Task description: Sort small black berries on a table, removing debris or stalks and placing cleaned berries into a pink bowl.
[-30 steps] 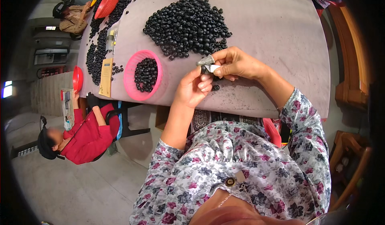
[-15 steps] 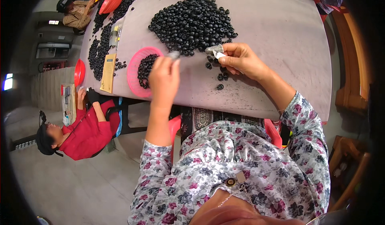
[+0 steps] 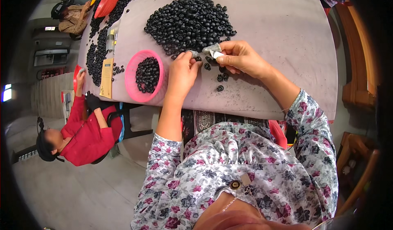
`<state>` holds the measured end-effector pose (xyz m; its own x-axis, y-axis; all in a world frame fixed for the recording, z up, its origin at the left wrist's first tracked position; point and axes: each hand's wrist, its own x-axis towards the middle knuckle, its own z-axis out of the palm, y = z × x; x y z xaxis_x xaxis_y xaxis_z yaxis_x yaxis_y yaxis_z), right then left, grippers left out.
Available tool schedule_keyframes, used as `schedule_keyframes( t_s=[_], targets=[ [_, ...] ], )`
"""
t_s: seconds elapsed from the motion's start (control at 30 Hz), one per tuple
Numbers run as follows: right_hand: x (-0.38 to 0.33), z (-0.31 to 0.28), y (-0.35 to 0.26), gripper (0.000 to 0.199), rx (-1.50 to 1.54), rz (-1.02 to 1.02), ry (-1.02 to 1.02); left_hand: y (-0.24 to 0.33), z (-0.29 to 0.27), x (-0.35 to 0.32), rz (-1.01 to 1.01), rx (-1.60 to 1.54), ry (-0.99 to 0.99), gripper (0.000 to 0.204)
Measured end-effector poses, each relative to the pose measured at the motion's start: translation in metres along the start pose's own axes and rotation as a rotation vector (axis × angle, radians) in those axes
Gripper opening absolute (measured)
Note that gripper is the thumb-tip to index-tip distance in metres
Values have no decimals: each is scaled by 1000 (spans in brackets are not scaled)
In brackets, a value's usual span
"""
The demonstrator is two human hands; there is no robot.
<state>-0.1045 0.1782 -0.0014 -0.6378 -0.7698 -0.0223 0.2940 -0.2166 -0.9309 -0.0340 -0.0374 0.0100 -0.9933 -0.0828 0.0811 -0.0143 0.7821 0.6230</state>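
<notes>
My left hand (image 3: pixel 183 73) reaches to the near edge of a heap of small black round parts (image 3: pixel 190 23), some of them ring-shaped. Its thumb and forefinger are drawn together, with a grey cover on a fingertip. A black part shows right at these fingertips; whether it is gripped, I cannot tell. Close by on the right, my right hand (image 3: pixel 241 60) pinches a small white flat piece (image 3: pixel 217 54) and wears a grey finger cover (image 3: pixel 212 49). Several loose black parts (image 3: pixel 220 78) lie below it. Left of my left hand, a pink basket (image 3: pixel 129 76) holds more black parts.
A yellow-brown packet (image 3: pixel 107 78) and a clear bag (image 3: pixel 111 39) lie left of the basket, beside more black parts (image 3: pixel 96 58). A red basket (image 3: pixel 107 1) stands at the far left. A co-worker in red (image 3: pixel 88 138) sits at the left, one hand on a red container (image 3: pixel 76 77).
My left hand has moved right from over the pink basket to the heap's near edge, close to my right hand. My right hand keeps the white piece. The co-worker's hand has moved up to the red container.
</notes>
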Motion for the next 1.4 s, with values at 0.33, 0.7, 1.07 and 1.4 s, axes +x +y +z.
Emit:
schedule_keyframes(
  t_s=[0.33,0.7,1.07,1.4],
  targets=[
    [2,-1,3,12,-36,-8,10,-5,7,-1,-93,-151,90,19],
    [1,1,4,12,-59,1,-2,-18,26,-15,17,-187,205,17],
    [-10,8,-11,46,12,100,-236,-17,21,-22,-280,-1525,-239,22],
    [-8,4,-5,44,42,116,-226,-14,23,-22,-311,-1595,-346,27]
  ],
)
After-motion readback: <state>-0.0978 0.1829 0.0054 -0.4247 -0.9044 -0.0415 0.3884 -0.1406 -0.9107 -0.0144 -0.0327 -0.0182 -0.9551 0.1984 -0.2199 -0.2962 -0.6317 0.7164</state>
